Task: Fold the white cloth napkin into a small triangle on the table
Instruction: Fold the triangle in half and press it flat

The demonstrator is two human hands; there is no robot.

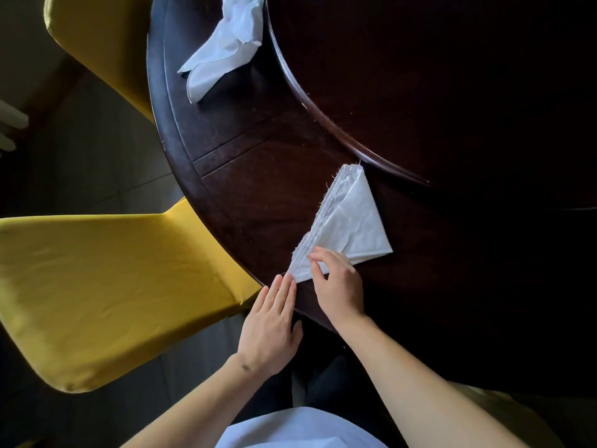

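Note:
A white cloth napkin (349, 221) lies folded into a triangle on the dark wooden table (258, 176), near its front edge, with frayed layered edges along its left side. My right hand (339, 282) rests on the napkin's near corner, fingers bent and pressing the cloth, not gripping it. My left hand (271, 324) lies flat with fingers extended together, their tips touching the napkin's lowest point at the table's rim.
A second white cloth (226, 43) lies crumpled at the far left of the table. A raised round turntable (420, 92) fills the table's centre. Two yellow chairs (113, 286) (103, 43) stand to the left of the table.

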